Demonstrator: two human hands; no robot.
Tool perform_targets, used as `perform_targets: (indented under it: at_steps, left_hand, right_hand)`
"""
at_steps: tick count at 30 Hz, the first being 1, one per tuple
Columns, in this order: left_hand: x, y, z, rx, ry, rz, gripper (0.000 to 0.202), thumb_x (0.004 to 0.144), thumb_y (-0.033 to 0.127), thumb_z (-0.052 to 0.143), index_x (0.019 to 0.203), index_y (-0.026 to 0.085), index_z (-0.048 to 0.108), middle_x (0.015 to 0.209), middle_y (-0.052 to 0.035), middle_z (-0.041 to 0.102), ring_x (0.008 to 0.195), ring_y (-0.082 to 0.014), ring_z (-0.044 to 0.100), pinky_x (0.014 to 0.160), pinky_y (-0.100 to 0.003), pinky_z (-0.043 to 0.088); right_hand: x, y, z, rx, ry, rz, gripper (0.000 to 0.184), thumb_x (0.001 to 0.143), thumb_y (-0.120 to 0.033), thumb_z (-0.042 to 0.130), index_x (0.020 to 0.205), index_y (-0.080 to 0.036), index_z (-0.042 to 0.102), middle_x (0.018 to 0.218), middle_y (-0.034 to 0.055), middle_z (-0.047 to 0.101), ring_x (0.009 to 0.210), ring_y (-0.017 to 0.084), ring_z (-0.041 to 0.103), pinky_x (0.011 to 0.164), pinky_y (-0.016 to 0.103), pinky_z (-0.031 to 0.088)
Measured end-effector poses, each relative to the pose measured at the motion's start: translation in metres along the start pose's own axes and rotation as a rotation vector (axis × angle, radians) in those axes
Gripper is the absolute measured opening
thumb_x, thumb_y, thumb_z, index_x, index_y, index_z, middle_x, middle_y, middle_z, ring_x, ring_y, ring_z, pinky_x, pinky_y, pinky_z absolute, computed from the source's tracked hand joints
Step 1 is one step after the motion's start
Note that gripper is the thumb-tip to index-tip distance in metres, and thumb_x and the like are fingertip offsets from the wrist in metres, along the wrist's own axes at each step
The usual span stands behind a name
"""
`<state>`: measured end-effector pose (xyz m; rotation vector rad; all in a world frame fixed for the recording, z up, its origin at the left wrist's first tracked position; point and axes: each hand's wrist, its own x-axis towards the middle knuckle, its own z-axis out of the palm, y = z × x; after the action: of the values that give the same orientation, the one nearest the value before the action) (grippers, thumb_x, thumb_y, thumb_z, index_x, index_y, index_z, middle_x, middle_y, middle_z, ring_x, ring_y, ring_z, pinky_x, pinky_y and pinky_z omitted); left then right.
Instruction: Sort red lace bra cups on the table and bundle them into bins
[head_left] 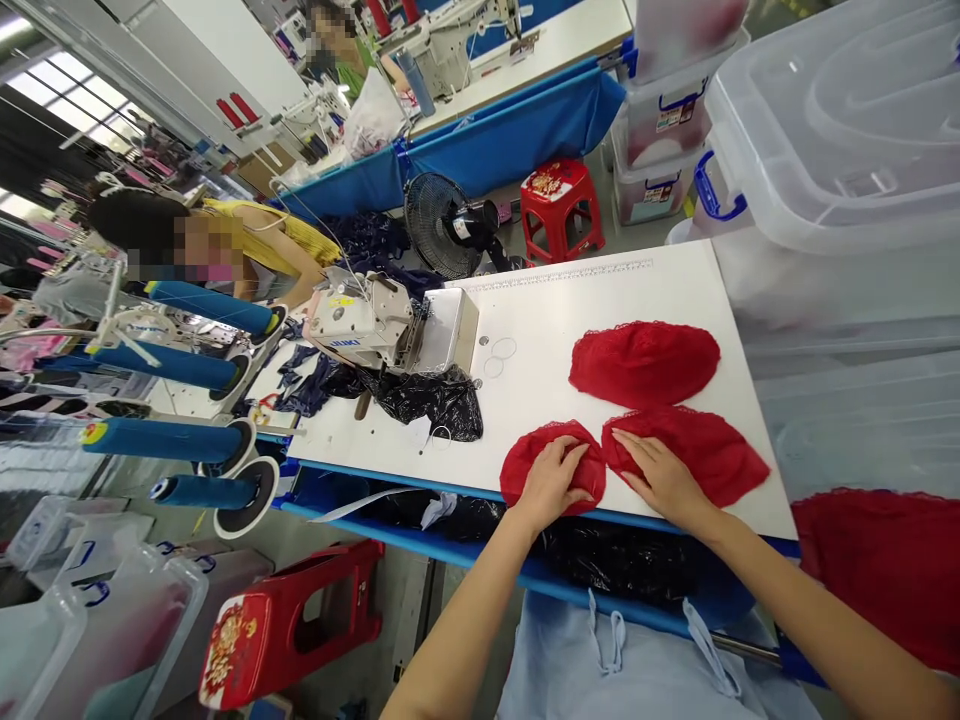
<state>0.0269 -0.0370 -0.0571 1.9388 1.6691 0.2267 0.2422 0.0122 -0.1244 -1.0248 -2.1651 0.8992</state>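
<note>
Now left hand (551,482) and right hand (664,480) press rounded red lace pieces (724,455), fingers flat, unclenched.

Three red lace pieces (643,362) (525,468) (724,455), two stools (559,205) (292,620), one fan (435,225)

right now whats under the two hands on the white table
The left hand lies flat on a small red lace piece, the right hand on a larger red lace piece. The lace beneath the palms is covered.
</note>
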Motion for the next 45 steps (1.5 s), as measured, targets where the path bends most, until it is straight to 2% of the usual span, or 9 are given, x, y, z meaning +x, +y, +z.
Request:
perform_targets:
  at_steps: [4, 7, 11, 17, 23, 29, 34, 39, 45]
  left_hand:
    - [0.017, 0.01, -0.015, 0.049, 0.107, -0.099, 0.024, 0.091, 0.028, 0.055, 0.114, 0.02, 0.056, 0.115, -0.0086, 0.058, 0.109, -0.0221, 0.056, 0.097, -0.04, 0.047]
    - [0.04, 0.009, -0.022, 0.105, 0.164, -0.228, 0.024, 0.095, 0.027, 0.045, 0.113, 0.014, 0.056, 0.113, -0.0143, 0.056, 0.107, -0.0264, 0.054, 0.094, -0.045, 0.045]
    - [0.055, 0.001, -0.02, 0.114, 0.039, -0.248, 0.01, 0.082, 0.021, 0.066, 0.09, 0.015, 0.063, 0.096, -0.0111, 0.059, 0.099, -0.0293, 0.056, 0.089, -0.046, 0.046]
    - [0.032, 0.004, -0.027, -0.056, -0.159, -0.109, 0.014, 0.088, 0.015, 0.054, 0.09, 0.016, 0.067, 0.088, -0.0055, 0.065, 0.083, -0.0199, 0.062, 0.08, -0.034, 0.05]
    - [0.023, 0.055, -0.044, -0.503, -0.226, 0.088, 0.024, 0.093, 0.021, 0.046, 0.099, 0.019, 0.069, 0.091, -0.0047, 0.068, 0.087, -0.0155, 0.063, 0.084, -0.027, 0.05]
    - [0.039, 0.115, -0.051, -0.541, -0.015, 0.129, 0.013, 0.087, 0.024, 0.055, 0.086, 0.018, 0.066, 0.114, -0.0105, 0.058, 0.106, -0.0211, 0.057, 0.093, -0.035, 0.047]
    - [0.048, 0.157, -0.057, -0.387, -0.207, 0.012, 0.031, 0.084, 0.019, 0.053, 0.115, 0.023, 0.054, 0.103, -0.004, 0.065, 0.088, -0.0177, 0.06, 0.084, -0.032, 0.048]
    - [0.065, 0.184, -0.038, -0.345, -0.49, -0.079, 0.034, 0.074, 0.041, 0.07, 0.103, 0.023, 0.066, 0.077, 0.0032, 0.06, 0.068, -0.0129, 0.05, 0.065, -0.023, 0.042]
    - [0.069, 0.191, 0.032, -0.393, -0.784, -0.19, 0.031, 0.059, 0.041, 0.08, 0.075, 0.018, 0.067, 0.063, 0.0063, 0.047, 0.063, -0.0105, 0.041, 0.061, -0.022, 0.036]
  right_hand:
    - [0.004, -0.01, -0.001, 0.055, 0.077, 0.036, 0.038, 0.09, -0.02, 0.042, 0.126, -0.021, 0.055, 0.122, 0.0113, 0.063, 0.112, 0.026, 0.06, 0.095, 0.045, 0.052]
    - [0.01, -0.017, 0.005, 0.091, 0.159, 0.112, 0.029, 0.094, -0.021, 0.037, 0.113, -0.022, 0.059, 0.111, 0.0114, 0.063, 0.106, 0.025, 0.061, 0.096, 0.044, 0.051]
    - [0.018, -0.023, 0.021, 0.136, 0.187, 0.247, 0.024, 0.09, -0.03, 0.046, 0.106, -0.019, 0.06, 0.104, 0.0142, 0.06, 0.085, 0.027, 0.063, 0.08, 0.045, 0.055]
    - [0.02, -0.032, 0.014, 0.381, 0.162, 0.384, 0.017, 0.082, -0.037, 0.056, 0.077, -0.022, 0.062, 0.086, 0.0114, 0.061, 0.086, 0.03, 0.058, 0.083, 0.048, 0.05]
    - [0.003, -0.055, -0.033, 0.863, 0.156, 0.561, 0.037, 0.082, -0.058, 0.057, 0.091, -0.023, 0.064, 0.09, 0.0053, 0.069, 0.09, 0.023, 0.065, 0.08, 0.038, 0.055]
    - [-0.01, -0.079, -0.082, 1.171, 0.216, 0.651, 0.048, 0.08, -0.067, 0.058, 0.094, -0.022, 0.067, 0.088, 0.007, 0.072, 0.08, 0.023, 0.069, 0.074, 0.037, 0.058]
    - [-0.028, -0.076, -0.109, 0.899, 0.236, 0.546, 0.032, 0.073, -0.055, 0.071, 0.086, -0.026, 0.074, 0.076, 0.0021, 0.073, 0.071, 0.021, 0.07, 0.065, 0.026, 0.059]
    - [-0.073, -0.035, -0.14, 0.607, 0.599, 0.465, 0.019, 0.067, -0.051, 0.073, 0.079, -0.036, 0.078, 0.078, 0.0002, 0.076, 0.066, 0.023, 0.072, 0.059, 0.024, 0.061]
    - [-0.151, 0.012, -0.186, 0.395, 0.751, 0.815, 0.037, 0.057, -0.069, 0.067, 0.07, -0.036, 0.078, 0.074, 0.0078, 0.074, 0.073, 0.032, 0.071, 0.066, 0.037, 0.062]
